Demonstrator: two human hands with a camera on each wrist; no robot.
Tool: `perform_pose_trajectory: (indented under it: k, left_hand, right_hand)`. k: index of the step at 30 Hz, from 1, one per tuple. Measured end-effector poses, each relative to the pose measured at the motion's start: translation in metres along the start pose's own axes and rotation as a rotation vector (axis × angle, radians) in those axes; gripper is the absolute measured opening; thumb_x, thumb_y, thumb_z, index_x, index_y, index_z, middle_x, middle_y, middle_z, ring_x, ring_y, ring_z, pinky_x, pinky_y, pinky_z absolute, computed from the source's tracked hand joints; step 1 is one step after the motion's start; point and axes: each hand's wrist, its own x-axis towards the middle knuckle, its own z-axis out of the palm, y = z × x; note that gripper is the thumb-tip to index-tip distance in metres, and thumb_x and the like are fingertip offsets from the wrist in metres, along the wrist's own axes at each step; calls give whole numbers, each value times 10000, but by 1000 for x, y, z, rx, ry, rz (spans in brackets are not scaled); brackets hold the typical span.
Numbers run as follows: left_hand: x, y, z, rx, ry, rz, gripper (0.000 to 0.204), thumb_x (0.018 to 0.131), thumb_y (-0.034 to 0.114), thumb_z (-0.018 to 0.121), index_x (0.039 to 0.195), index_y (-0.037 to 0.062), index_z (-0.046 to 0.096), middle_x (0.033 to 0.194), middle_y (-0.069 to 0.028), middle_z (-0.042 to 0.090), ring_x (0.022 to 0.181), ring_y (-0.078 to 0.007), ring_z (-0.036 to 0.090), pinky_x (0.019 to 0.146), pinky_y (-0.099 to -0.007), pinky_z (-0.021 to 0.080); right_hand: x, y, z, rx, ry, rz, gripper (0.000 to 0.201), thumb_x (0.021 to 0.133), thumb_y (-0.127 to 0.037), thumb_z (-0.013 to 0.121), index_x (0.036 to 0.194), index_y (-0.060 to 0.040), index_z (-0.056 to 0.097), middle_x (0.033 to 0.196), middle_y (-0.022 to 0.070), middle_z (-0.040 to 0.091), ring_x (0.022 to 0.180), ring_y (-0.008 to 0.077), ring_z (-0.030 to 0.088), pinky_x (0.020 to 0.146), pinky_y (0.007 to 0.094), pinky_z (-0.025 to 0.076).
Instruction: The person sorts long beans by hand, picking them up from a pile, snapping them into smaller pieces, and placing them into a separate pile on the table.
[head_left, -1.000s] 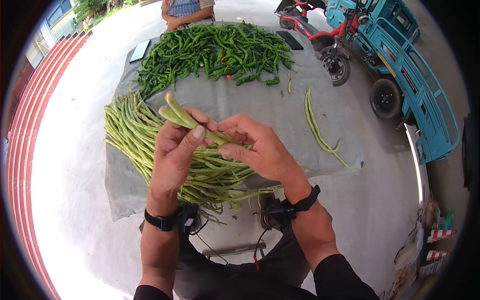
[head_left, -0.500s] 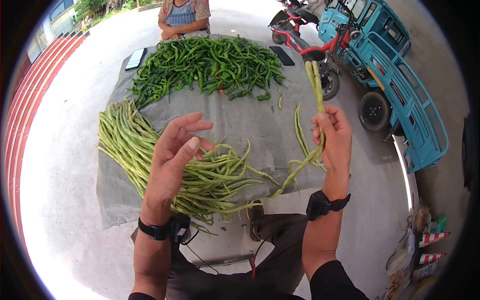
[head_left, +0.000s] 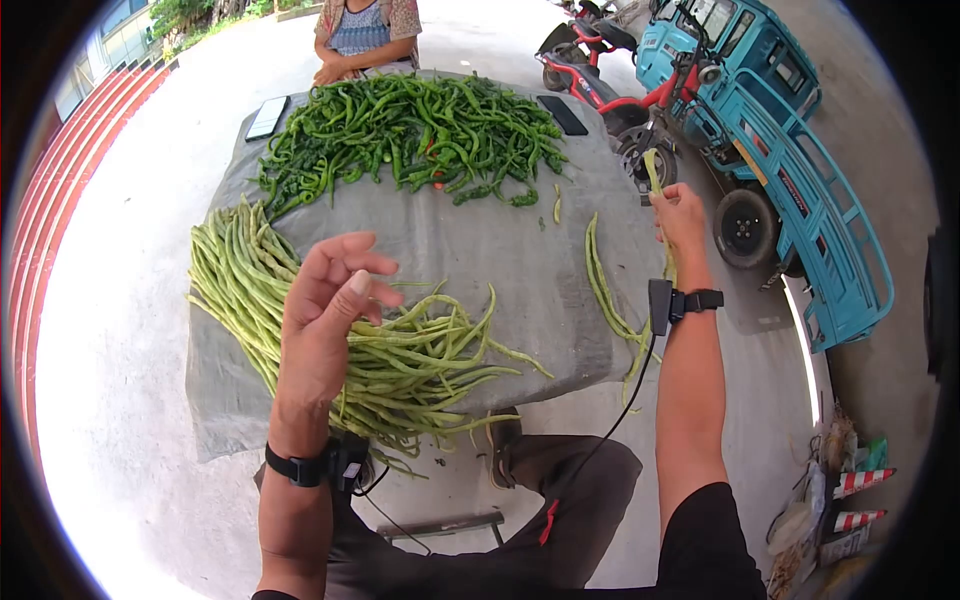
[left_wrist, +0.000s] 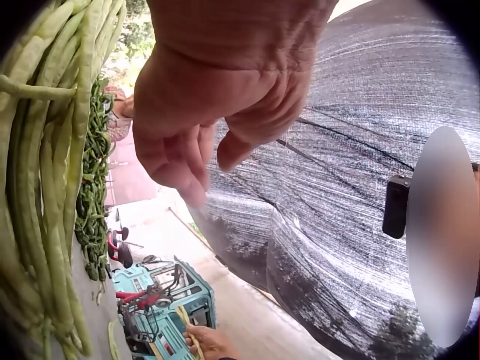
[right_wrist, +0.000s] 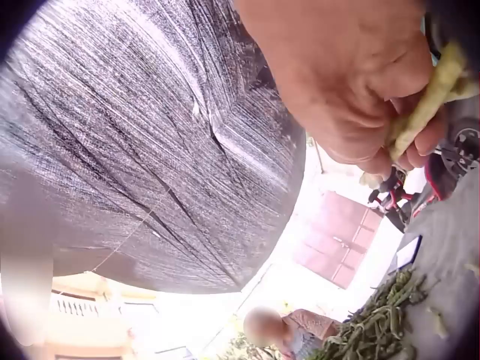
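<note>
My right hand (head_left: 682, 222) grips pale green long beans (head_left: 653, 168) out past the right edge of the cloth-covered table (head_left: 480, 235). Their ends stick up above the fist, and the tails hang beside the forearm. In the right wrist view, the fingers curl round the beans (right_wrist: 429, 101). My left hand (head_left: 325, 305) is raised over the big pile of long beans (head_left: 240, 270) at the table's left, its fingers loosely bent with nothing between them. A couple of long beans (head_left: 598, 272) lie apart on the right of the cloth, near my right forearm.
A heap of green chili peppers (head_left: 420, 125) covers the far side, with a phone (head_left: 268, 117) to its left and a dark phone (head_left: 563, 115) to its right. A person (head_left: 365, 40) is behind it. A blue cargo tricycle (head_left: 800, 190) stands at right.
Both hands were together on the beans; then the right hand carried them off to the right and is now farther out and lower. The left hand let go and shifted slightly left.
</note>
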Motion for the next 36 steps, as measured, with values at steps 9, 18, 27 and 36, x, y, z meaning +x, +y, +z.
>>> perform_pose_trajectory:
  k: [9,18,27,36]
  left_hand:
    - [1,-1,-8,-23,31,-11,351,1069,175,618,1389,38,575,1164,-67,709,921,-143,701,765,-263,514]
    - [1,2,-13,-71,83,-9,259,1077,173,608,1300,44,623,1094,-47,723,886,-123,702,740,-255,504]
    - [1,-1,-16,-121,128,-16,218,1074,156,614,1266,55,635,1053,-29,717,863,-112,691,733,-253,501]
    - [4,-2,-14,-114,146,-18,207,1074,153,616,1258,60,640,1036,-19,713,854,-102,680,732,-251,501]
  right_hand:
    - [-33,83,99,-420,-108,-154,204,872,-190,726,989,-24,732,955,236,746,969,448,704,855,506,552]
    - [-24,94,88,-79,-110,243,231,921,-227,744,864,-10,689,699,59,639,572,180,619,513,367,522]
    - [7,120,95,-88,109,40,264,930,-263,724,936,1,723,829,154,742,778,329,716,739,464,536]
    - [9,111,100,-660,69,-131,328,919,-294,732,1056,3,710,1029,198,762,1006,356,716,839,481,543]
